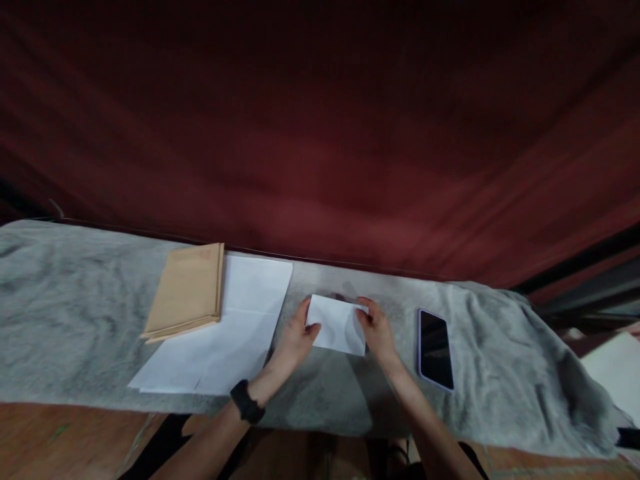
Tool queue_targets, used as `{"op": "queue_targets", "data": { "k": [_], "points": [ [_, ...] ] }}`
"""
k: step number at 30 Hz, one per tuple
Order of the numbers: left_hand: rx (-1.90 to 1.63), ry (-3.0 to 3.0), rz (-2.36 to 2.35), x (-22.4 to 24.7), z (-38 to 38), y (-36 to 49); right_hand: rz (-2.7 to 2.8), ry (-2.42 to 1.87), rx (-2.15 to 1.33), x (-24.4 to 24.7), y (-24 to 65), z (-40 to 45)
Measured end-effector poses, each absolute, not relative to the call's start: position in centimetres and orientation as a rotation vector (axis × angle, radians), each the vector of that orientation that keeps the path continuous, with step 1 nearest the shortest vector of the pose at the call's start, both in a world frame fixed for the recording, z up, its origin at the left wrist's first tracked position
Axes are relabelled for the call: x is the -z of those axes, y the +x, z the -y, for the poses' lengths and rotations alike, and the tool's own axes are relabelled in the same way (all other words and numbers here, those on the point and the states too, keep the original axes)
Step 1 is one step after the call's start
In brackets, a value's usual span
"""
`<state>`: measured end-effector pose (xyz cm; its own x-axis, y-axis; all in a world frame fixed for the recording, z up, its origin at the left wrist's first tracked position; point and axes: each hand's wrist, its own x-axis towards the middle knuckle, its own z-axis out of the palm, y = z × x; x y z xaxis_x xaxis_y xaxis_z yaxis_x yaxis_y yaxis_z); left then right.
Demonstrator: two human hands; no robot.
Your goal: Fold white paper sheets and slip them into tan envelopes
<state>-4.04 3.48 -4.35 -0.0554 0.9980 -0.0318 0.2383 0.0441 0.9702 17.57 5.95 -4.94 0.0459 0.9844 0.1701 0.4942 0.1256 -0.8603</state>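
Two grips hold the small white paper (333,327) above the blanket-covered bench (493,373), between its near and far edges: left hand (296,337) grasping one end, right hand (379,333) the other. Further handling calls for even support.

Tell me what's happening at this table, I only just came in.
Someone is holding a small white rectangle of paper by its two ends, the left hand on one and the right hand on the other, over a grey plush cloth. To the left, a stack of tan paper envelopes lies partly on large white paper sheets. To the right, a dark-screened phone in a purple case lies on the cloth.
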Motion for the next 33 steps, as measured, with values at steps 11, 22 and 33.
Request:
{"op": "queue_targets", "data": {
  "k": [11, 22, 33],
  "points": [
    [-0.751, 1.980, -1.803, 5.4, -2.3, -3.4, 1.996, -1.573, -0.264, 7.1, 16.6, -5.9],
    [-0.462, 2.609, -1.784, 5.4, 0.0, -1.0, 1.986, -1.506, -0.320, 6.7, 15.4, -4.8],
    [-0.462, 2.558, -1.880, 8.1, 0.1, -0.8, 2.298, -1.467, -0.172, 7.8, 14.3, -2.2]
  ]
}}
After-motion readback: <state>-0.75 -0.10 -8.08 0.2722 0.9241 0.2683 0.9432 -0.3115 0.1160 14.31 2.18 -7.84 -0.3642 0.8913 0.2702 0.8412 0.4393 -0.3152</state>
